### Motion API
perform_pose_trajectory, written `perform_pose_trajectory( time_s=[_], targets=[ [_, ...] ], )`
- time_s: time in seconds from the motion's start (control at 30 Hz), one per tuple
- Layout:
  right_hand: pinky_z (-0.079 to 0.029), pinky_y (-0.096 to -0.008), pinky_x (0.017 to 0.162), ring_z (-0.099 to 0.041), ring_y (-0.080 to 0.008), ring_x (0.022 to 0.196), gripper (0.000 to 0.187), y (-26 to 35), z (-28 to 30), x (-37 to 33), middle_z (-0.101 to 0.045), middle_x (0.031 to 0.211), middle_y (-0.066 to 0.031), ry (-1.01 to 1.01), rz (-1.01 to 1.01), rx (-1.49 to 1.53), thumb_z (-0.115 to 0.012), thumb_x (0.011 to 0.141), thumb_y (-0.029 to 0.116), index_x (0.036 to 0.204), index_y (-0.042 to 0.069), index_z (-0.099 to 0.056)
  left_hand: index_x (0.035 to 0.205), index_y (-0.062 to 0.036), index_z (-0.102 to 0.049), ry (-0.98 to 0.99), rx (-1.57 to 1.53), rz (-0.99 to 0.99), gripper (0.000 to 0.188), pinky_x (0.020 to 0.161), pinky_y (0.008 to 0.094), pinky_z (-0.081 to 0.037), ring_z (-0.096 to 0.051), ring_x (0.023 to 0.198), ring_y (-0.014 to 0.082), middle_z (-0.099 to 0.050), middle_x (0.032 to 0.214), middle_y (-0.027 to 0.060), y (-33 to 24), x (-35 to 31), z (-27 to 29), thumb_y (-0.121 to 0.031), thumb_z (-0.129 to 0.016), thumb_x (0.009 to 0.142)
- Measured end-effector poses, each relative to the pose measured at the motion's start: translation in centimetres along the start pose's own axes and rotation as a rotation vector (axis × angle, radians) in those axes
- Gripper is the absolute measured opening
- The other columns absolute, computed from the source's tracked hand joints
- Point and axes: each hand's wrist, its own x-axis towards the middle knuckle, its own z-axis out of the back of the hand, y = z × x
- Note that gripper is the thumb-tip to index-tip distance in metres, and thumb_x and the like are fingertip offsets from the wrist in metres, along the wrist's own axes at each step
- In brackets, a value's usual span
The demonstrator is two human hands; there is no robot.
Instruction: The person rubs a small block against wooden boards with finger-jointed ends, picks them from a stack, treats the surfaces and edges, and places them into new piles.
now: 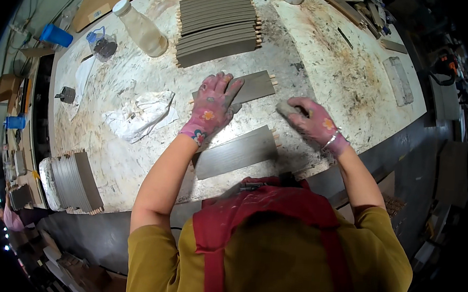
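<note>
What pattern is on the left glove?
The left glove is pink, with an orange flower on its back, a bluish flower near the wrist; head view.

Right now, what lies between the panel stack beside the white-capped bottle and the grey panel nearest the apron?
In the head view, a single grey panel lies between them, with the person's left hand laid across its left part.

On the table (pixel 347 51), the near board (pixel 237 152) lay before the far board (pixel 258 87) — the stack (pixel 218 30) was behind both.
</note>
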Motion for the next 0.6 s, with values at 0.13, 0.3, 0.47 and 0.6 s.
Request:
perform_pose_trajectory(
  time_s=[0.13, 0.3, 0.47, 0.6],
  targets=[
    [-0.045, -0.0346, 0.1, -0.058, -0.0311, 0.115, 0.043, -0.5, 1.2, 2.3, -0.06, 0.124, -0.0169, -0.177, 0.111, 0.114, -0.067, 0.088, 0.025, 0.124, 0.002, -0.059, 0.13, -0.0073, -0.057, -0.015, 0.0, 0.026, 0.06, 0.109, 0.0507, -0.031, -0.041, 0.132, 0.0425, -0.049, 0.139, 0.0214, -4.9, 0.3, 1.4, -0.038, -0.068, 0.08],
    [-0.049, -0.0416, 0.091, -0.058, -0.0367, 0.107, 0.037, 5.3, -1.8, 7.5, -0.059, 0.116, -0.0148, 0.041, 0.521, -0.208, -0.064, 0.087, 0.018, 0.123, 0.011, -0.061, 0.134, -0.0003, -0.051, 0.043, -0.02, 0.127, 0.071, 0.113, 0.048, -0.024, -0.039, 0.131, 0.0397, -0.048, 0.138, 0.0212, -7.1, -0.7, -1.0, -0.048, -0.064, 0.083],
    [-0.049, -0.0415, 0.09, -0.059, -0.0325, 0.106, 0.037, 8.7, -8.2, 12.4, -0.057, 0.117, -0.0126, 0.291, 0.762, -0.444, -0.065, 0.084, 0.015, 0.12, 0.019, -0.062, 0.129, -0.0033, -0.057, 0.167, -0.165, 0.264, 0.061, 0.108, 0.0459, -0.034, -0.05, 0.121, 0.036, -0.058, 0.128, 0.0178, -6.8, -1.5, -1.5, -0.045, -0.062, 0.085],
    [-0.049, -0.0418, 0.089, -0.06, -0.033, 0.104, 0.034, 9.4, -10.6, 14.2, -0.057, 0.112, -0.0122, 0.495, 0.957, -0.623, -0.065, 0.079, 0.013, 0.113, 0.02, -0.063, 0.126, -0.0055, -0.06, 0.249, -0.218, 0.307, 0.055, 0.104, 0.0436, -0.04, -0.057, 0.116, 0.0325, -0.063, 0.122, 0.0156, -6.8, -2.1, -2.9, -0.045, -0.058, 0.087]
  ],
)
